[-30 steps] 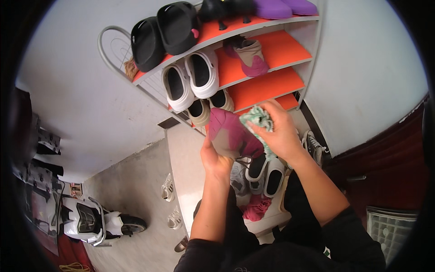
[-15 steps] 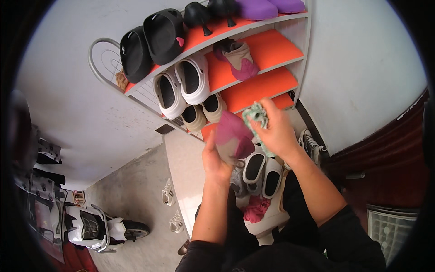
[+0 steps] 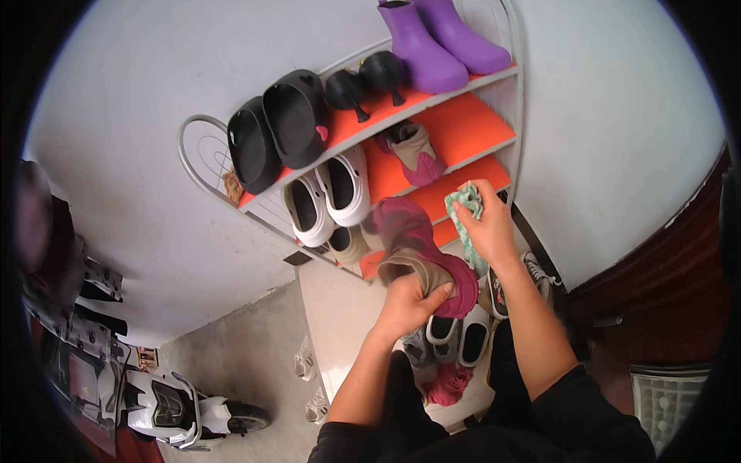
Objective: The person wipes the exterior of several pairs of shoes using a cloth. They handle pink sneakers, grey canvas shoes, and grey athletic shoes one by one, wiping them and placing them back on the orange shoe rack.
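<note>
Shoe point(image 3: 428, 258) now turned, collar point(image 3: 419, 263) at left fingers point(image 3: 438, 297), cloth point(image 3: 471, 251) in right fingers point(image 3: 488, 197)

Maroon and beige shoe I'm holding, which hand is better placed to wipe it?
Right, I'd judge: your right hand pinches the green-and-white cloth, just to the right of the shoe, while your left hand grips that shoe.

From up on the person's head over there, the left one of two side-by-side fisheye cameras peers steeply down at the left hand point(image 3: 409, 312) and right hand point(image 3: 492, 225), both close beneath it. It faces the shoe rack point(image 3: 475, 123) beyond them, farther off, and its wide, edge-bending sweep takes in the white scooter point(image 3: 164, 403) away down to the left
</note>
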`<state>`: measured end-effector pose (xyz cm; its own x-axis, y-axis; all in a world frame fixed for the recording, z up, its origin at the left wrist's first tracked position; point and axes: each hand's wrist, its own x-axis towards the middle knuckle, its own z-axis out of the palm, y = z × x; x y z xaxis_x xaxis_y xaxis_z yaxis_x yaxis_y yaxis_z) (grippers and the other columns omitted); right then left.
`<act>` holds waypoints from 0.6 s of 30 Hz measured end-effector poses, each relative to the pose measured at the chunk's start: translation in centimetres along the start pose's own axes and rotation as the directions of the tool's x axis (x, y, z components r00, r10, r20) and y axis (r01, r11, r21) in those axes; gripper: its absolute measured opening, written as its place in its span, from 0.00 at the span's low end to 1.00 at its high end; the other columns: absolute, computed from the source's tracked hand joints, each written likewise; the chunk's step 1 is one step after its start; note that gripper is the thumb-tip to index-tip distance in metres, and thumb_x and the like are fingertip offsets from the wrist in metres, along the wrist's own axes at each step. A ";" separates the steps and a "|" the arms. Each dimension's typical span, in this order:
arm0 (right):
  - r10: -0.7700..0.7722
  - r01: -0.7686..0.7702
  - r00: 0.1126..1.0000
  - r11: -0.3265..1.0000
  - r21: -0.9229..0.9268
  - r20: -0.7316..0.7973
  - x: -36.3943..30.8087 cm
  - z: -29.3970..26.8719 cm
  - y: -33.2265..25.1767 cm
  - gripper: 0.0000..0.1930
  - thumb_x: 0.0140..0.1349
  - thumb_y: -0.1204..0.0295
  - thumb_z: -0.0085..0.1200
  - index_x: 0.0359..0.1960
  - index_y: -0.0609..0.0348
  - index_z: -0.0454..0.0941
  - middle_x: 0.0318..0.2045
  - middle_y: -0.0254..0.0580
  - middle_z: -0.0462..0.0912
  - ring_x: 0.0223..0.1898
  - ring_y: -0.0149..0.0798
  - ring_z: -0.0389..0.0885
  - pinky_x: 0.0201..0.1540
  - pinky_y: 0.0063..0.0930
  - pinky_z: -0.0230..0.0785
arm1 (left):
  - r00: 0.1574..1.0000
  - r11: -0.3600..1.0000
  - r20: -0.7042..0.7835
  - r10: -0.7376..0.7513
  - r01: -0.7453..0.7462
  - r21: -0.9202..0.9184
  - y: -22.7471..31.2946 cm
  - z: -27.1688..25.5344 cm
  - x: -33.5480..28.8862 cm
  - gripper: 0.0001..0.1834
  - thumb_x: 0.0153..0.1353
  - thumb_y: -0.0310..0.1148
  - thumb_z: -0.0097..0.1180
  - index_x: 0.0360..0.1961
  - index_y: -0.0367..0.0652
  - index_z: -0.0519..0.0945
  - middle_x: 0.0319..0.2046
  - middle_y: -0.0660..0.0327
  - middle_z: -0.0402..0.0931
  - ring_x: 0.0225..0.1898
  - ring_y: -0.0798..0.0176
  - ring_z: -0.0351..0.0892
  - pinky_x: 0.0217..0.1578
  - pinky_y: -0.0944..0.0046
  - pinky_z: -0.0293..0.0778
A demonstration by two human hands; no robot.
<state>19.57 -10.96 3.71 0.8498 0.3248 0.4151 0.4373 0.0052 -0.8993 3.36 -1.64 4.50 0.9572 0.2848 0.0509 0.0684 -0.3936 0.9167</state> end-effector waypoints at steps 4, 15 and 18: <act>0.048 0.005 0.987 0.941 -0.337 0.151 4.0 1.4 -1.4 0.25 0.54 0.69 0.56 0.55 0.50 0.65 0.33 0.51 0.80 0.37 0.53 0.80 0.37 0.42 0.70 | 0.993 0.878 0.088 0.077 -0.109 0.465 1.8 -3.3 2.7 0.12 0.56 0.36 0.59 0.28 0.36 0.76 0.22 0.49 0.74 0.24 0.49 0.75 0.26 0.58 0.70; -0.034 0.335 0.918 0.601 -0.726 0.395 14.6 3.9 1.3 0.16 0.48 0.71 0.59 0.37 0.62 0.68 0.27 0.54 0.80 0.35 0.55 0.79 0.35 0.47 0.70 | 0.928 0.606 0.160 0.336 -0.343 0.717 3.0 -7.2 9.6 0.16 0.52 0.39 0.58 0.17 0.38 0.74 0.15 0.48 0.72 0.22 0.44 0.74 0.23 0.50 0.70; -0.040 0.332 0.925 0.571 -0.750 0.379 14.4 1.7 1.7 0.15 0.47 0.75 0.57 0.38 0.63 0.69 0.27 0.53 0.80 0.33 0.54 0.80 0.35 0.46 0.71 | 0.939 0.579 0.164 0.301 -0.317 0.752 2.6 -7.3 12.1 0.14 0.52 0.38 0.58 0.18 0.39 0.76 0.17 0.49 0.74 0.22 0.46 0.76 0.24 0.51 0.72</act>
<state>32.04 -4.63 7.90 0.6566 0.6584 0.3679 0.7531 -0.5988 -0.2726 13.08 7.20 10.36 0.9658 0.0060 0.2592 -0.0521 -0.9749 0.2165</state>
